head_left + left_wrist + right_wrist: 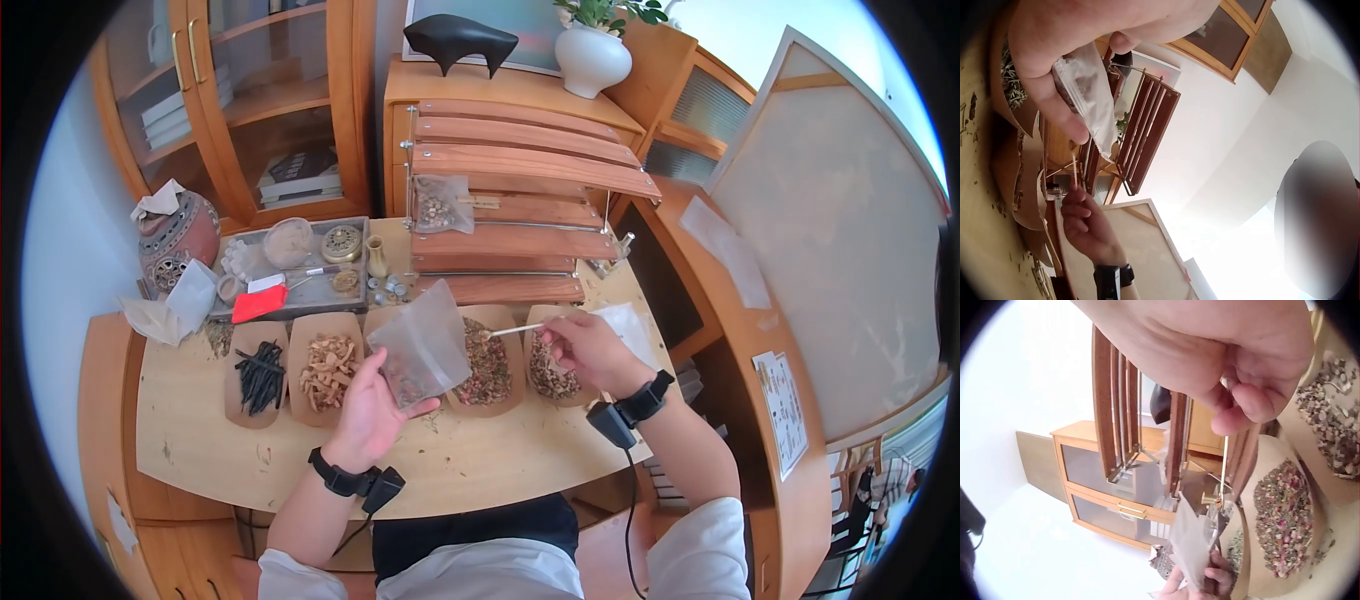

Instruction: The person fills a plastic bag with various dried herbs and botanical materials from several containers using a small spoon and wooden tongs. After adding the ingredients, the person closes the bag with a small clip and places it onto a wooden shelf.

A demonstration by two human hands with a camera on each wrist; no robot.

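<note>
My left hand (pixel 372 412) holds a translucent zip bag (pixel 425 350) between thumb and fingers, tilted over the row of kraft-paper trays. Some dark bits show in the bag's lower part. With thumb and fingertips, my right hand (pixel 592 352) pinches the thin pale handle of a small spoon (pixel 1225 464). The spoon's tip, with some herb bits at it, is close to the bag's open end. Below it sits a paper tray of pink-flecked dried herb mix (pixel 1284 519). Under my right hand is a tray of brown and whitish pieces (pixel 1329 415).
Left along the row are trays of dark sticks (pixel 260 378) and tan chips (pixel 328 370); green herbs (pixel 1011 84) lie partly behind the bag. Behind them stand a grey tray (pixel 310 300) of small tools and a slatted wooden rack (pixel 510 240). Herb crumbs dot the table.
</note>
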